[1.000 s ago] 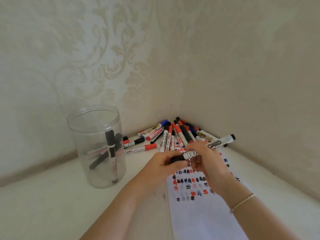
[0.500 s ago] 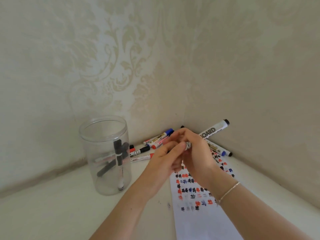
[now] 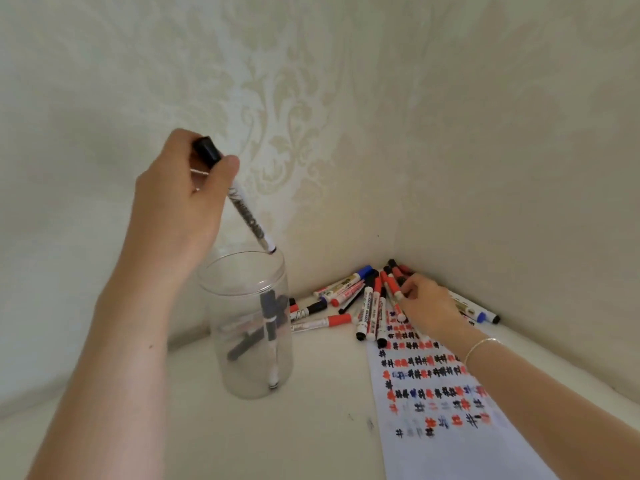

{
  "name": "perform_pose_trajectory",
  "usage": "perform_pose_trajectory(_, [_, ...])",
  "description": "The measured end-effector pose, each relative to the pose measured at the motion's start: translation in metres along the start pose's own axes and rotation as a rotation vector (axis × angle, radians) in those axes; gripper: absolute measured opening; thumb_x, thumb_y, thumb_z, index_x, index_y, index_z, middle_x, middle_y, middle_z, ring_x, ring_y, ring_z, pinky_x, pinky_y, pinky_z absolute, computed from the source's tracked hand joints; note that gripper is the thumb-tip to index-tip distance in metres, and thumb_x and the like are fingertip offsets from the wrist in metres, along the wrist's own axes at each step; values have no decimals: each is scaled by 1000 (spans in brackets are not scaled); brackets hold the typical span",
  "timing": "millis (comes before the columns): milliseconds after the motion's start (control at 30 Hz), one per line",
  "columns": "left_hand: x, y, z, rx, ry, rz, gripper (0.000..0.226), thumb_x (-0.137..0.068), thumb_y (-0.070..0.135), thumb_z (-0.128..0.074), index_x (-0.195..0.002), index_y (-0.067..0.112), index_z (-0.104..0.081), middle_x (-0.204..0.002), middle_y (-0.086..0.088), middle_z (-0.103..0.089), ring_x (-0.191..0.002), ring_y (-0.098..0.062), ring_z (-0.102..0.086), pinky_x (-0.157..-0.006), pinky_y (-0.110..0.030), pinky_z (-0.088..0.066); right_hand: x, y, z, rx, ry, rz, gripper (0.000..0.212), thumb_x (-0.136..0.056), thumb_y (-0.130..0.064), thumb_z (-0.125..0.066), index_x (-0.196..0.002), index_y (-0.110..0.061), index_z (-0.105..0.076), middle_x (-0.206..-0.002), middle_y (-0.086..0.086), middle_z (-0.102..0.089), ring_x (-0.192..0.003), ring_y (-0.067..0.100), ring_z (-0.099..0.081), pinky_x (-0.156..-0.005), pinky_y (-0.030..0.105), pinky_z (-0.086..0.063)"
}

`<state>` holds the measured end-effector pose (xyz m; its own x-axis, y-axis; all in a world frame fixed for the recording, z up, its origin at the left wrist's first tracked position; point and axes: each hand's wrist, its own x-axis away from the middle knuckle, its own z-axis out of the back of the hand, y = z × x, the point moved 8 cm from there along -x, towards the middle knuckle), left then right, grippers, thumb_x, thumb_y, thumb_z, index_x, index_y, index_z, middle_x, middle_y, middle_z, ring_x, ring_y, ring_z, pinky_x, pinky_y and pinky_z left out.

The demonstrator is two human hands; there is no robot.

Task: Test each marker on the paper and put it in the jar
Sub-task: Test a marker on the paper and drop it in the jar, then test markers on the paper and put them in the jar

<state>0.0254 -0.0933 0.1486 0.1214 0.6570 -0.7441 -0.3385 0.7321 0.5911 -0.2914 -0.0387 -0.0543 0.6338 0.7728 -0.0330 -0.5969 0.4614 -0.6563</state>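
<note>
Left hand (image 3: 180,202): grips black-capped marker (image 3: 242,206) near the cap, white barrel with black lettering, tilted, lower end at the rim of the clear jar (image 3: 249,327). Jar: upright on the white surface (image 3: 138,427), several markers inside, outlines blurred through the wall. Right hand (image 3: 427,306): fingers curled on a red marker (image 3: 394,289) in the marker pile (image 3: 363,303) in the corner; pinch not discernible. Paper (image 3: 450,445): hash marks in black, red, blue; partly hidden under the right forearm, cut off at the bottom edge.

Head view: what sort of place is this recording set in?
Probably a room in a home, at a corner where two walls meet. The cream damask-patterned wallpaper suggests a house, and a plain white surface holds the clear plastic jar and the white paper sheet with marker scribbles.
</note>
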Motion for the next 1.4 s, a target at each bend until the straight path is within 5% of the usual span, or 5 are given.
perform_pose_trajectory(433, [38, -52, -74, -491, -646, 245, 5, -84, 27, -57, -82, 30, -58, -81, 3, -66, -68, -19, -63, -63, -30, -49, 4, 2, -25, 586, 84, 37, 48, -92, -20, -51, -134, -9, -32, -134, 18, -38, -123, 33, -44, -99, 39, -41])
perform_pose_trajectory(833, [27, -47, -79, -573, -661, 184, 32, -91, 22, -47, -63, 9, -57, -61, -6, -56, -57, -23, -49, -54, -28, -36, 5, -19, -8, -172, 122, 59, 20, -98, -19, -48, -118, -15, -49, -93, 7, -60, -63, 13, -53, -48, 23, -44])
perform_pose_trajectory(967, [29, 20, -65, -430, -198, -205, 23, -98, 30, -43, -109, 23, -63, -109, 2, -64, -98, -22, -61, -81, -37, -49, 23, -57, 25, -458, 105, 182, 17, -95, -18, -55, -108, -19, -65, -74, 2, -63, -49, 9, -42, -39, 16, -34])
perform_pose_trajectory(1100, [64, 23, -133, -509, -646, -258, 63, -97, 21, -49, -151, 25, -17, -159, 2, -15, -141, -16, -27, -106, -33, -36, 43, -86, 50, -587, -25, 299, 12, -88, -14, -62, -88, -15, -74, -49, 0, -50, -39, 10, -34, -38, 18, -29])
perform_pose_trajectory(1400, [108, 11, -188, -65, -801, -123, 26, -98, 41, -45, -102, 20, -59, -81, 3, -62, -72, -17, -59, -64, -32, -45, 43, -36, 11, -1188, -375, 29, 22, -85, -21, -65, -67, -13, -54, -57, 2, -39, -41, 11, -30, -45, 23, -25])
